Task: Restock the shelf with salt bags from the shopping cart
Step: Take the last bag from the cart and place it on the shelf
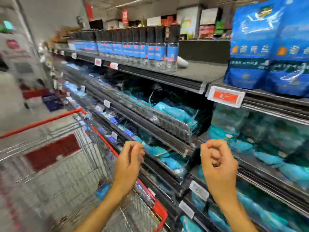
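The whole view is smeared by motion. My left hand hovers over the far corner of the wire shopping cart, fingers loosely curled, holding nothing. My right hand is raised in front of the shelf, fingers curled in, also without anything in it. Teal salt bags lie stacked on the middle and lower shelves. One teal bag shows inside the cart below my left wrist.
The top shelf carries a row of dark-capped grinder bottles and big blue bags on the right. A red price tag hangs on the shelf edge. The cart's red handle and red corner sit close to the shelving.
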Demonstrator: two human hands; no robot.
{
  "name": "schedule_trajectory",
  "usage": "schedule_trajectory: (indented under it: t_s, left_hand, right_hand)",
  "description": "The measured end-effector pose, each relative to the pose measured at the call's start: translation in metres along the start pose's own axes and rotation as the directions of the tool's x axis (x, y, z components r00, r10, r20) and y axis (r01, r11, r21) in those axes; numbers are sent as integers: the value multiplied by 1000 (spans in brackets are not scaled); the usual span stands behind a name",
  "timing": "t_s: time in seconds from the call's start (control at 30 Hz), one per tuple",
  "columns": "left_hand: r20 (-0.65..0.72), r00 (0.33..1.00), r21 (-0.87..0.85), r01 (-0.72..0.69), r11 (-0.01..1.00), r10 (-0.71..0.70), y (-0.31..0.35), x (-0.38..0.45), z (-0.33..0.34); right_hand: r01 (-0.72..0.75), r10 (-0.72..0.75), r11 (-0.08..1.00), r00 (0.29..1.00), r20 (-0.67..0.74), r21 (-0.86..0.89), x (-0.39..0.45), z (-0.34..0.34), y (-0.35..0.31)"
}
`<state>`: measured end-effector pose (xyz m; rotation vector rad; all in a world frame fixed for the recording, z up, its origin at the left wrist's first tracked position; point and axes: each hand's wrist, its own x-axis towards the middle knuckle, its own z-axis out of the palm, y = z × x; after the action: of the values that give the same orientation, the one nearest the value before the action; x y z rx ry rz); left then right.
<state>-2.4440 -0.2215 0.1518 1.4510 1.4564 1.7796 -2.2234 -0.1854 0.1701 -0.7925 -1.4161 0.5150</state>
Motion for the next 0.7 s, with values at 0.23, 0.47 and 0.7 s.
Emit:
schedule_trajectory:
  t_s: [0.23, 0.47, 0.7]
  left_hand:
    - [-414, 872, 2, 288, 958, -261, -77, -28, -147]
    - [-596, 716, 32, 473, 881, -363, -166, -32, -261]
    - [-569, 611, -88, 620, 780, -550, -261, -41, -294]
  right_hand:
    - [-251, 212, 964, 926, 313, 90, -59, 159, 44]
    - [-494, 466, 866, 735, 493, -81, -126, 303, 110]
    - [-477, 622, 782, 547, 560, -402, -183, 403, 198]
